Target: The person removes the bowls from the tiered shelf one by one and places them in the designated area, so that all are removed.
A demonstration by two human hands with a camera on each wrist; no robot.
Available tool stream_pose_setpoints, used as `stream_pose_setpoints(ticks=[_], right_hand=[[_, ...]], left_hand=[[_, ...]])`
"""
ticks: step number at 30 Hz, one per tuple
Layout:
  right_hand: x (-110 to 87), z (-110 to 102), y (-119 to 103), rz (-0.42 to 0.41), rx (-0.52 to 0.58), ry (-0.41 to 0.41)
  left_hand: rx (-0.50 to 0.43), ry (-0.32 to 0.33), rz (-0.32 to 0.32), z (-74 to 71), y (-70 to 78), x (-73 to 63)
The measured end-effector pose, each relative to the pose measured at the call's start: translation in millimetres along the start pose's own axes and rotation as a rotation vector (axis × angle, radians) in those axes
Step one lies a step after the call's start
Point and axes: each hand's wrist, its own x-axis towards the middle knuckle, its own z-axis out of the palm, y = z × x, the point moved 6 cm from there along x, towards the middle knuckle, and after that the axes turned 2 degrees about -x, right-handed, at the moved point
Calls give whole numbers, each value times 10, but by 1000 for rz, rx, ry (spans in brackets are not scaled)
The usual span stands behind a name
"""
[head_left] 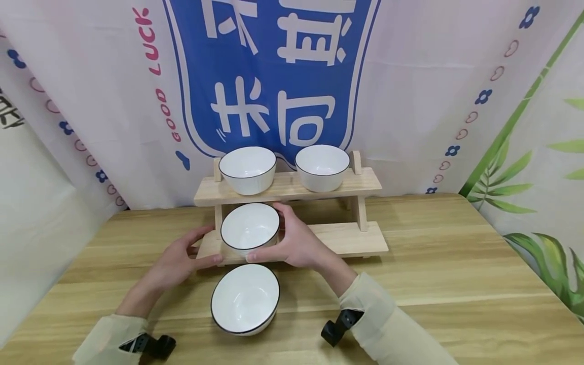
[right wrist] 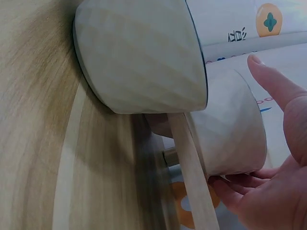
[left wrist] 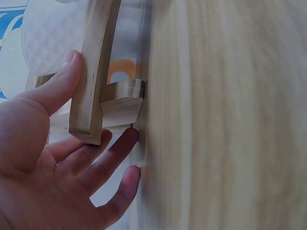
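Observation:
A white bowl [head_left: 250, 226] with a dark rim sits on the left part of the lower tier of a two-tier wooden rack [head_left: 349, 238]. My right hand [head_left: 298, 241] grips this bowl from the right, thumb along the front and fingers around its far side. At the rack's left end, my left hand [head_left: 175, 261] holds the lower board, its thumb over the board in the left wrist view and the other fingers around the end. Another white bowl [head_left: 245, 299] stands on the table in front of the rack, between my forearms.
Two more white bowls, a left one [head_left: 248, 170] and a right one [head_left: 322, 167], stand on the upper tier. Behind the rack hangs a printed cloth [head_left: 410, 101]. The wooden table [head_left: 456, 284] extends to both sides.

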Motion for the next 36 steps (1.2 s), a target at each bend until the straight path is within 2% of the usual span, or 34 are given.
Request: stream_pose_setpoints(ticks=[4, 17, 28, 36], right_hand=[[43, 38, 26, -19, 17, -14], [119, 87, 89, 32, 7, 23], [165, 122, 52, 11, 13, 25], [133, 91, 50, 36, -52, 72]], left_hand=[[11, 6, -4, -5, -5, -14], [-18, 11, 0, 16, 17, -16], [-8, 18, -8, -12, 0, -23], [-4, 17, -8, 0, 5, -22]])
